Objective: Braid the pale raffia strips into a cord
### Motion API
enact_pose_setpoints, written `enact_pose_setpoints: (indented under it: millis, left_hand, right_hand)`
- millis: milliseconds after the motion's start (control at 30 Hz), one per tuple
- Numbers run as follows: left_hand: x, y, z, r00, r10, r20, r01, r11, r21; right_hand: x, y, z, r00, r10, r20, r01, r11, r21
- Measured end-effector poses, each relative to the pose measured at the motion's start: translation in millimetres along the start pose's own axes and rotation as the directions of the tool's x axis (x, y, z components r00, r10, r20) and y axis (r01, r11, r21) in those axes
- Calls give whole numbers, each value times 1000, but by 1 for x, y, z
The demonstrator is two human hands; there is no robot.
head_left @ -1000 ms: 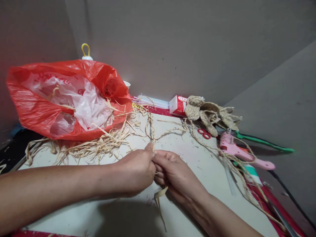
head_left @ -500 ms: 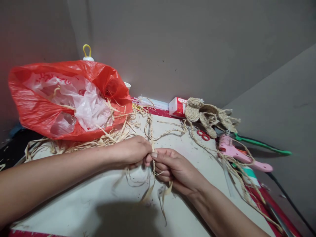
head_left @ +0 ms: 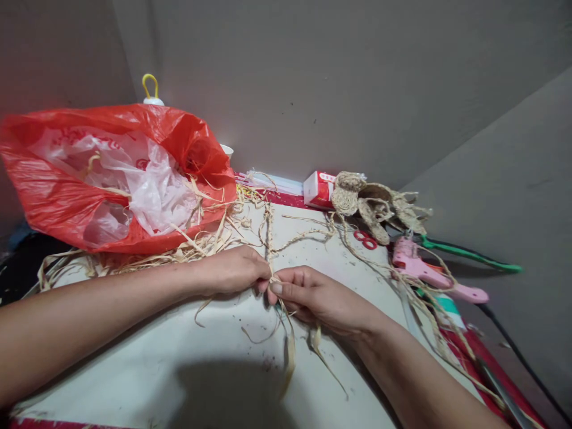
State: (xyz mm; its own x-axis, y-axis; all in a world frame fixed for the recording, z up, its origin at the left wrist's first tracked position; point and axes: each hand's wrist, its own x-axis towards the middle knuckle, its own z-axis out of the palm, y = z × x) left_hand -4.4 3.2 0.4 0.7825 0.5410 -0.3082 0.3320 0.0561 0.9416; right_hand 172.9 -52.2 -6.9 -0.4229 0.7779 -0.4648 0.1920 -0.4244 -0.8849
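Note:
A braided straw cord (head_left: 269, 229) runs down the middle of the pale board (head_left: 214, 357) to where both hands meet. My left hand (head_left: 239, 271) is closed, its fingertips pinching the cord's near end from the left. Opposite it, my right hand (head_left: 308, 292) pinches the straw strands just below the braid between thumb and forefinger. Loose strand ends (head_left: 289, 351) dangle beneath the fingers toward me. Part of the strands inside the right palm is hidden. More braided cord winds rightward from the far end across the board.
An open red plastic bag (head_left: 134, 238) with white plastic and straw sits at left, loose straw (head_left: 179, 256) before it. Coiled straw pieces (head_left: 346, 193) lie by a red-and-white box (head_left: 318, 189). On the right are red-handled scissors (head_left: 365, 240) and a pink glue gun (head_left: 420, 271).
Both hands still grip the strands at nearly the same spot. The dangling ends have swung to the right, and the whole view has shifted slightly.

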Motion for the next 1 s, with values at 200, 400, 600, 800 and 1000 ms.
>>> enact_pose_setpoints:
  millis: [200, 400, 600, 800, 1000]
  left_hand:
    - [-1, -2, 6, 993, -116, 25, 118, 982, -146]
    - [3, -6, 10, 994, 4, -113, -2, 1000, 16]
    - [-1, -3, 13, 985, 52, -162, -41, 997, 71]
    - [-1, -7, 18, 972, 68, -223, -91, 991, -95]
    - [-3, -3, 25, 955, 36, -295, -109, 966, -234]
  right_hand:
    - [-4, -3, 1, 998, -45, -51, 28, 956, -291]
    - [-14, -15, -2, 985, -123, -120, 56, 893, -447]
    - [-12, -11, 14, 984, -5, -179, -19, 991, -131]
    - [-11, -2, 40, 892, -216, -397, 73, 936, -345]
    - [-14, 5, 46, 843, -384, -377, -61, 628, -776]
